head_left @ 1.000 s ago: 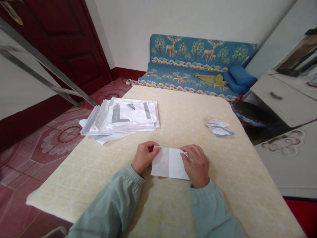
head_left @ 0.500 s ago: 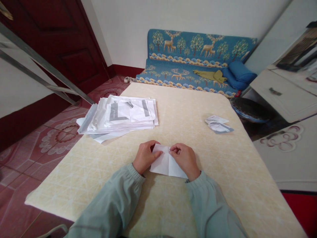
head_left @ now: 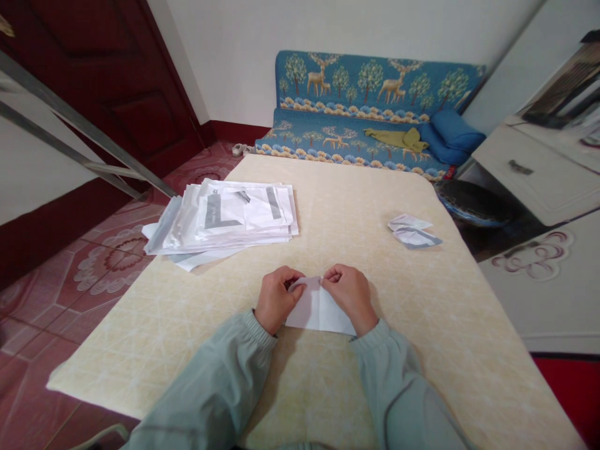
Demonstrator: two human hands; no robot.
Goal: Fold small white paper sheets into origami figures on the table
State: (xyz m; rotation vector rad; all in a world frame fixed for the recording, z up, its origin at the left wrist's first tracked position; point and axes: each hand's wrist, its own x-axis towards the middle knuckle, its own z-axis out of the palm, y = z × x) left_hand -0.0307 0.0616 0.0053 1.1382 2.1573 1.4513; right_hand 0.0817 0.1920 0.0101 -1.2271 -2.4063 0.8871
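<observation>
Far left on the cream patterned tablecloth (head_left: 375,375) lies one loose stack of glossy white, grey-printed packets (head_left: 234,215). Nearer, the left hand (head_left: 277,300) and right hand (head_left: 350,297) pinch the far edge of one white folded rectangular sheet (head_left: 319,310), fingers closed on it. Two small folded white pieces (head_left: 412,232) lie further right.
</observation>
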